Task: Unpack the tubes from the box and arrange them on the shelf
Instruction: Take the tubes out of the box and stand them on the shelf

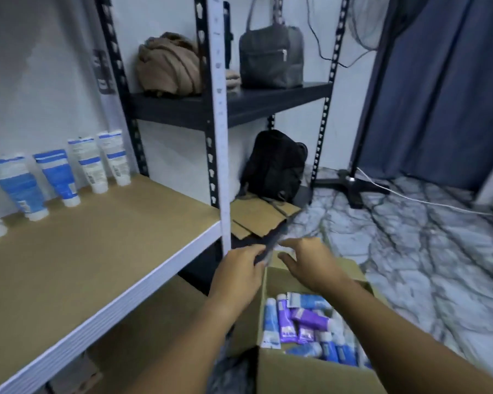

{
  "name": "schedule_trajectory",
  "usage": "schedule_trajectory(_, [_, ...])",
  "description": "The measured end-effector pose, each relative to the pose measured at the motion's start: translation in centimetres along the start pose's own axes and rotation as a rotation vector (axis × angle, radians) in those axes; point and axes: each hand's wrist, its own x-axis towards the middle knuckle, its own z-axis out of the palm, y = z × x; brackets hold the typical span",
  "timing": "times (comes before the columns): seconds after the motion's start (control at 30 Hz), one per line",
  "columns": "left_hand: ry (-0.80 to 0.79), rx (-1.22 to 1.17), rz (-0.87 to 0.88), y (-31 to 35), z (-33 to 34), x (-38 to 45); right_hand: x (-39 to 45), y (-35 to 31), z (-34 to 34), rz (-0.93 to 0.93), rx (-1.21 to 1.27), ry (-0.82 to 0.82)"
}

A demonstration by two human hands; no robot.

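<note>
- The tubes (310,328) still to unpack lie in a loose heap inside the open cardboard box (305,373) at the lower centre of the frame — blue, white and purple ones, crossing each other at all angles.
- Judging by their look, they are soft plastic squeeze tubes: light, a little slick, and they will give under pressure. Take each by the firm cap end or across the middle of the body, not by the flat crimped tail.
- Your left hand (239,271) sits at the box's far left corner, fingers curled on a dark, blurred edge that looks like a flap; what exactly it is I cannot tell.
- Your right hand (310,263) hovers above the box's far rim, fingers spread and relaxed — a wide grip holding nothing.
- On the shelf (103,251) at the left, a row of shelved tubes (60,177) stands cap-down against the back wall, upper left of the frame; most of the board in front of them is bare.
- The heap may shift as you lift one out, so pick from the top.
</note>
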Motion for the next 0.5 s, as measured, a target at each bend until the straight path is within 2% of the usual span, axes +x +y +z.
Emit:
schedule_trajectory(0.13, [-0.174, 0.008, -0.001, -0.7, 9.3, 1.9, -2.6, 9.3, 2.8, 0.217, -0.044, -0.102])
schedule_trajectory(0.27, [-0.333, 0.000, -0.139, -3.6, 18.1, 3.3, -4.8, 16.8, 7.8, 0.454, -0.007, -0.233])
schedule_trajectory(0.37, [-0.398, -0.037, -0.268, -6.7, 23.7, 3.8, -5.6, 20.8, 11.9, 0.545, -0.015, -0.303])
schedule_trajectory(0.5, [-0.386, -0.092, -0.444, -9.9, 29.0, 5.5, -4.5, 23.4, 17.6, 0.544, 0.049, -0.377])
